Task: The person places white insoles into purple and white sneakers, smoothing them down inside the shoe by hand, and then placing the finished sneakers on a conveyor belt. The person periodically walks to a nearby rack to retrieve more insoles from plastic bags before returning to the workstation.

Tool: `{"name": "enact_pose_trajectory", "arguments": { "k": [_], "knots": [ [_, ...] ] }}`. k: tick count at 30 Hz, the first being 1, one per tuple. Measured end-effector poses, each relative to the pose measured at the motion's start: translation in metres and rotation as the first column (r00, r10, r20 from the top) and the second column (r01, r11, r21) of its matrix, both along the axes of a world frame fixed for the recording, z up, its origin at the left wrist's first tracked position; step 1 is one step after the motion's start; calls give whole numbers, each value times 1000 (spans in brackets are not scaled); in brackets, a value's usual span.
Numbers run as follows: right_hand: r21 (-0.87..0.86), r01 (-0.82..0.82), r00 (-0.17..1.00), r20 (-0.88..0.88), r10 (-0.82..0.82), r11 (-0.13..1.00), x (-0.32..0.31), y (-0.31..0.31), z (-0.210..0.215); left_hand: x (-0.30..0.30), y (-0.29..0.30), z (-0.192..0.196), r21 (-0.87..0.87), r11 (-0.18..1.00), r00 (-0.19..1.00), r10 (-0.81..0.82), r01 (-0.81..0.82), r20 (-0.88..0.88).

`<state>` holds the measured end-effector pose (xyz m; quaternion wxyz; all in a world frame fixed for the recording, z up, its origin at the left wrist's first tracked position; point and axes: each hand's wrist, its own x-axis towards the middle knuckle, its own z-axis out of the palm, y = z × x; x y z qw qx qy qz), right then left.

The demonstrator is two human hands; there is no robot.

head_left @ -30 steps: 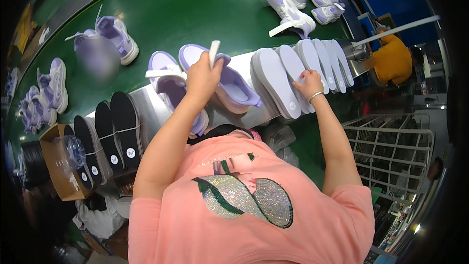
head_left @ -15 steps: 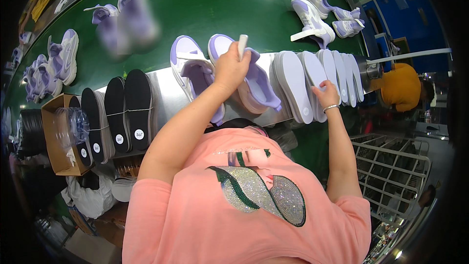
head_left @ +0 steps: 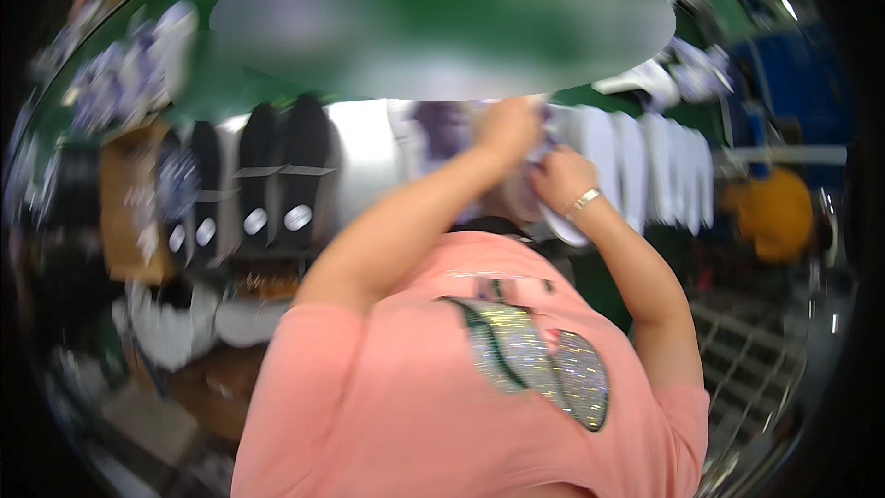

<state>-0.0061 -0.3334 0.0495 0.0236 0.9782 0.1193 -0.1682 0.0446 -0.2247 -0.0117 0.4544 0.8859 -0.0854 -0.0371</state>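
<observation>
The left hand grips a low purple-and-white shoe; beside that shoe, the right hand curls (blurred; I cannot tell its hold).

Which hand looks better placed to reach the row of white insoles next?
The right hand, probably: it is closer to the white insoles, while the left hand is farther left, by the purple shoes. Blur hides what either hand grips.

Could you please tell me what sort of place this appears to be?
Probably a shoe factory or workshop: there are tied stacks of black insoles, a row of white insoles and purple-and-white shoes on a green table.
</observation>
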Motion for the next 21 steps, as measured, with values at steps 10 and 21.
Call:
{"name": "enact_pose_trajectory", "arguments": {
  "k": [10, 21],
  "knots": [
    [-107, -196, 977, -103, 186, 975, -34, 3, 56, -14, 21, 15, -242, 902, 934, 335, -356, -124],
    [12, -268, 964, 11, 267, 963, 27, 9, -39, -12, 29, 17, -224, 929, 956, 289, -294, -57]
  ]
}}
